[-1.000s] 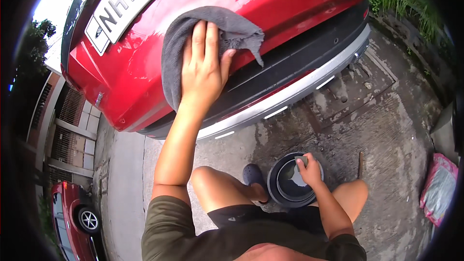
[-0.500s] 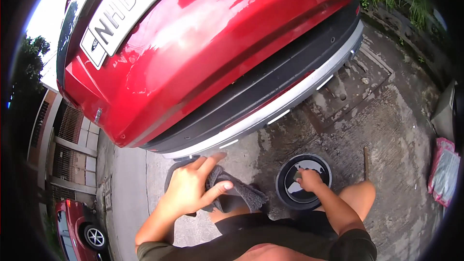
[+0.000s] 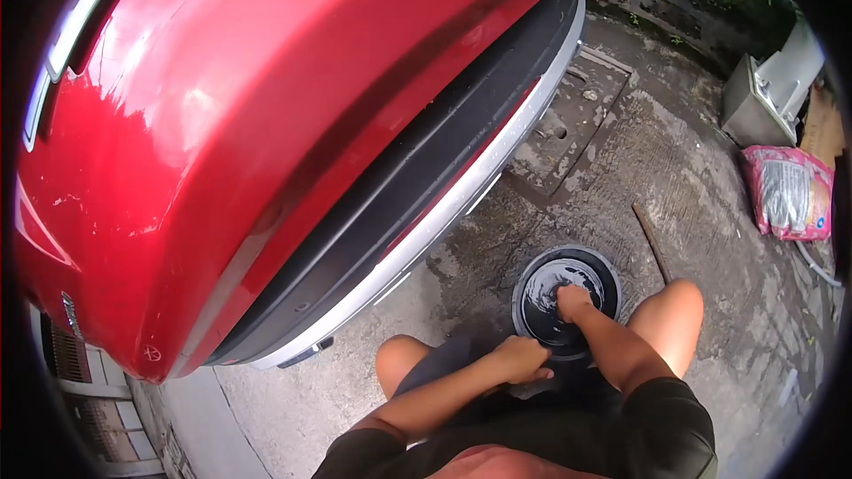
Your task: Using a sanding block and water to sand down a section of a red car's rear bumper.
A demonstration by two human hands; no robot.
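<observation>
A round black bucket (image 3: 520,300) of water stands on the ground in front of me, right of the middle. My right hand (image 3: 573,302) reaches down into it with the fingers curled, their tips at the water; whatever they hold is hidden. Pale swirls and ripples show on the water (image 3: 543,282). My left hand (image 3: 522,359) is closed beside the bucket's near left rim, above my lap; I cannot make out whether anything is in it. The grey cloth seen earlier does not show clearly now.
A red car's rear (image 3: 222,124) fills the upper left, with a black and silver bumper (image 3: 426,231). Right of the bucket lies a thin stick (image 3: 652,239). A pink plastic sack (image 3: 790,193) and a grey metal box (image 3: 759,106) stand at the right edge.
My left hand has moved right, from beside the grey cloth near the bumper to the bucket's near side. My right hand remains in the bucket; the water is now stirred. The view has shifted.
</observation>
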